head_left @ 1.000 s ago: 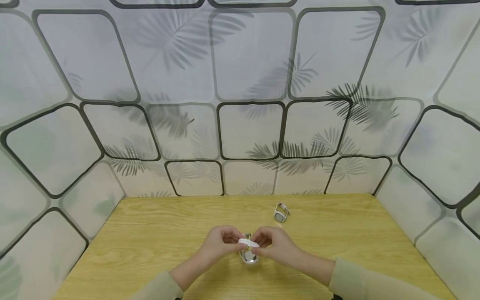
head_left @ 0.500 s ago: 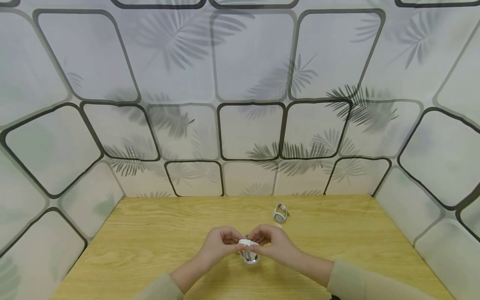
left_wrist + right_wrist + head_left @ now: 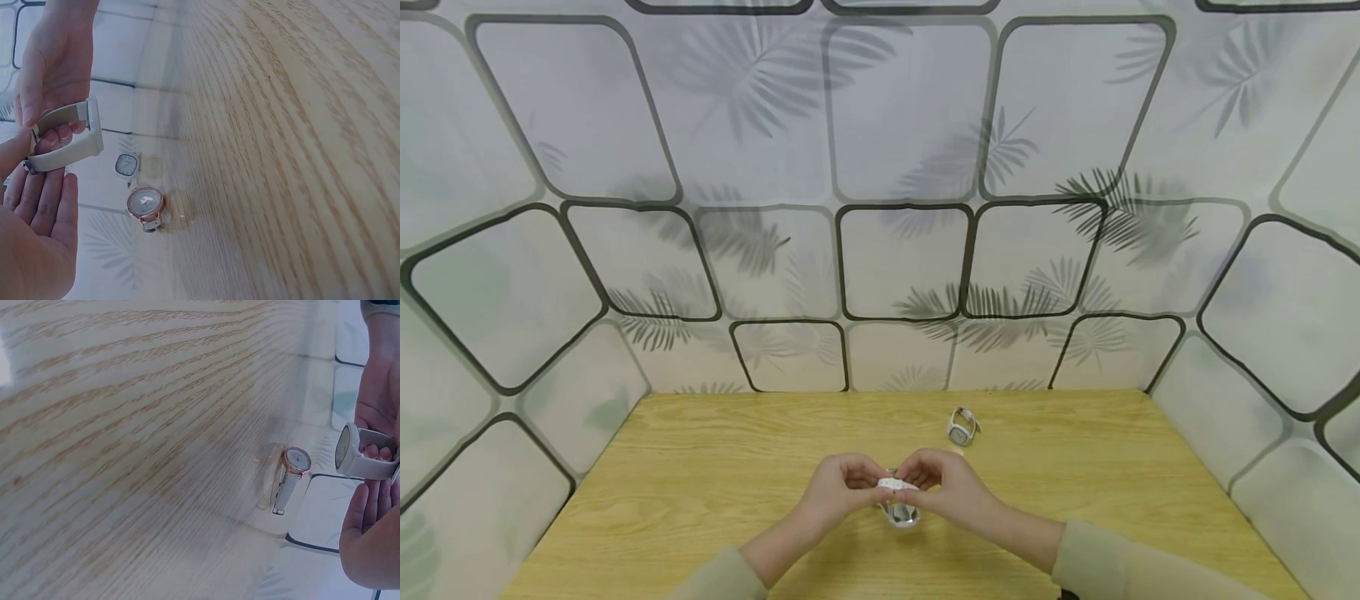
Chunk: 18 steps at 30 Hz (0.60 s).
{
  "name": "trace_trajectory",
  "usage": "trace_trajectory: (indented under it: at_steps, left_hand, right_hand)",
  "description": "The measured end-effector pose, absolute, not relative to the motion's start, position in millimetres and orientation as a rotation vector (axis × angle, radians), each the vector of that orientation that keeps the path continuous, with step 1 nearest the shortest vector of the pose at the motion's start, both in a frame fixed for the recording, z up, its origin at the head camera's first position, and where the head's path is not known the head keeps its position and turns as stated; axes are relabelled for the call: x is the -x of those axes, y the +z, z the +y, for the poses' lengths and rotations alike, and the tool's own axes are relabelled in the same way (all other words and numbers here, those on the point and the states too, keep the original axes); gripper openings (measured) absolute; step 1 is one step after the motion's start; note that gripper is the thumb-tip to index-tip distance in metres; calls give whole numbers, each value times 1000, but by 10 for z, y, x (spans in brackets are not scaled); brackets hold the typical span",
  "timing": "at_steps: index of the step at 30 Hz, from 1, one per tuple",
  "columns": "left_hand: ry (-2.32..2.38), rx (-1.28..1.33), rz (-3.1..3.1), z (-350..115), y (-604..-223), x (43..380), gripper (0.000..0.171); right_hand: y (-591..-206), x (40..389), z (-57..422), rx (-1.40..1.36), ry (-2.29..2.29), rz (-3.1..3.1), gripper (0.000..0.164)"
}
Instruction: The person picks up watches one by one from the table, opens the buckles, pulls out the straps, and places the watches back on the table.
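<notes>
Both hands hold a white wristwatch [image 3: 902, 515] above the wooden table, its strap closed into a loop and its case hanging toward the person. My left hand [image 3: 838, 490] pinches the strap from one side, close to the buckle. From the other side, my right hand [image 3: 951, 490] pinches the same end with thumb and fingers. The left wrist view shows fingers through the strap loop [image 3: 69, 153] and behind it. In the right wrist view the round case [image 3: 345, 450] faces the table. Fingertips partly hide the buckle.
A white watch with a squarish face [image 3: 959, 427] lies on the wooden table [image 3: 737, 433], behind the right hand. A rose-gold watch [image 3: 146, 203] with a pale strap is beyond the hands, mostly hidden in the head view. A patterned cloth wall [image 3: 898, 267] encloses the table.
The right hand's fingers have shifted slightly inward along the strap, and the watch case has tilted a little. The left hand and the watch on the table stay where they were.
</notes>
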State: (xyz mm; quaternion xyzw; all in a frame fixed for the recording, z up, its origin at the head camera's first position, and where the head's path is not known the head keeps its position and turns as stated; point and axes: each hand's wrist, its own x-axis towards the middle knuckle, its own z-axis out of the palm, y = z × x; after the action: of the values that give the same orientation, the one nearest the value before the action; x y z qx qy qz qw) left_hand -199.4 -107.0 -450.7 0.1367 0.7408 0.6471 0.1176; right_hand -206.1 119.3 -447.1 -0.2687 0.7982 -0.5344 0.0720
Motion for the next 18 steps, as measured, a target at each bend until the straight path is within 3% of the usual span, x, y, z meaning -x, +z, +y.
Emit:
trace_trajectory:
  at_steps: [18]
  left_hand:
    - [1923, -397, 2172, -1075, -4544, 2003, 22]
  right_hand:
    - [-4481, 2059, 1221, 834, -1623, 2379, 18]
